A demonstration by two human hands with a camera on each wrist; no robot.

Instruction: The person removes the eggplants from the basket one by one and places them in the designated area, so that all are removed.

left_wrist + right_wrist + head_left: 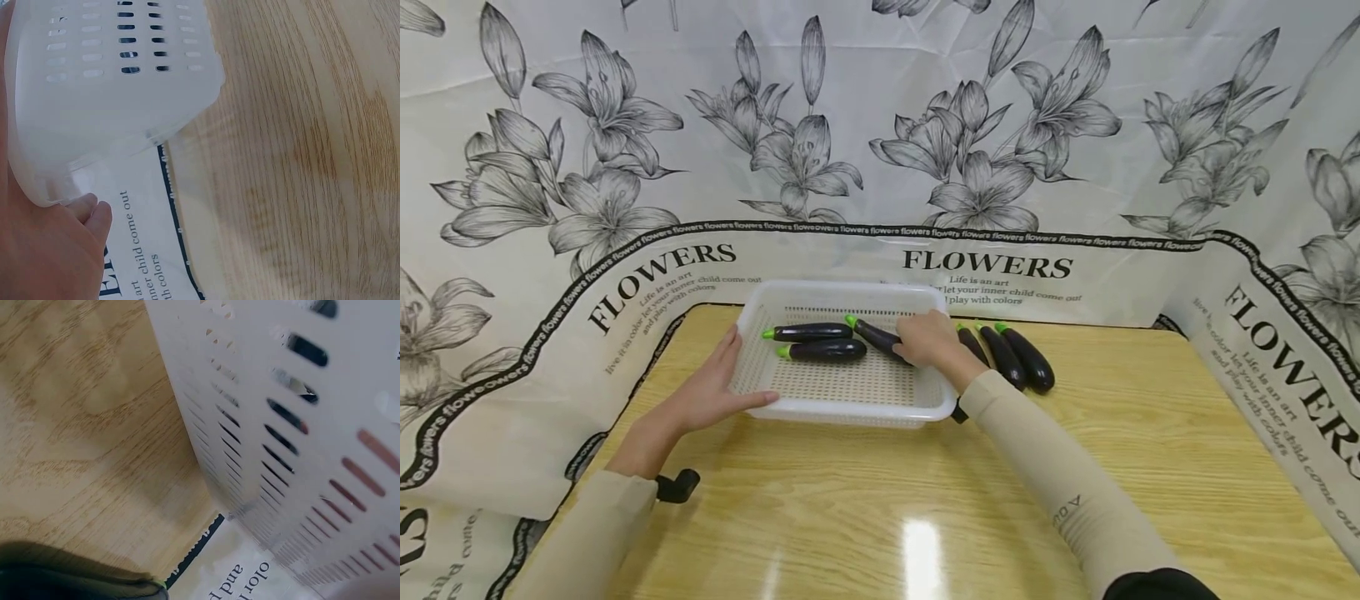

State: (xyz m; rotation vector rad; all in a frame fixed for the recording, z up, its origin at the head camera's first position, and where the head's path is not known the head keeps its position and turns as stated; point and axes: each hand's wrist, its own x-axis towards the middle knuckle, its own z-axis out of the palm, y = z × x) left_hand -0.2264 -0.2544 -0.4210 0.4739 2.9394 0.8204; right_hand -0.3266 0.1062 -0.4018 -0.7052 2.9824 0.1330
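Note:
A white perforated plastic basket (850, 410) stands on the table, with two dark purple eggplants, a rear one (811, 332) and a front one (827, 351), lying side by side inside. My left hand (711, 383) holds its left end, thumb along the front rim; in the left wrist view, fingertips (99, 219) show by the basket's corner. Reaching over the right end, my right hand (928, 340) grips the thick end of a third eggplant (874, 335) inside the basket. The right wrist view shows mostly the basket's slotted outer wall (206, 394).
Right of the basket lie three more eggplants: one partly hidden by my wrist (972, 343), a middle one (1002, 357) and an outer one (1030, 360). A flower-printed cloth (820, 200) hangs behind the wooden table (820, 508) and along its sides.

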